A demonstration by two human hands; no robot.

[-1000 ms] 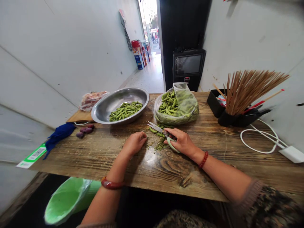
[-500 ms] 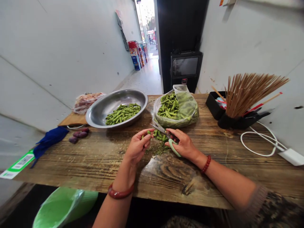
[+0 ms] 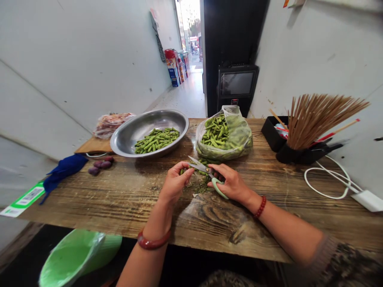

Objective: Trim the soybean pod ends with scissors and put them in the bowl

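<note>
Close over a grainy wooden worktop, a person pairs bare hands with a pair of scissors, their pointed steel blades parted and their pale green handles curved. The right hand, above a bracelet of round red beads, has its grip wrapped around the handles. The left hand, its wrist ringed by a smooth reddish-brown bangle, pinches a green pod between thumb and fingers, its grip closed and the pod mostly hidden; the blade tips reach close to those fingers.

Beneath the scissors lie a few loose pods and a scatter of fine, crumbly trimmings. Just beyond, a thin, crinkled plastic bag bulges with plump, bumpy pods. To its left, a wide, shiny metal bowl holds a mound of slender green ones. Farther left are small, round purple fruits and a crumpled blue cloth; at right, thin brown sticks fan from a black holder near a looped white cable.
</note>
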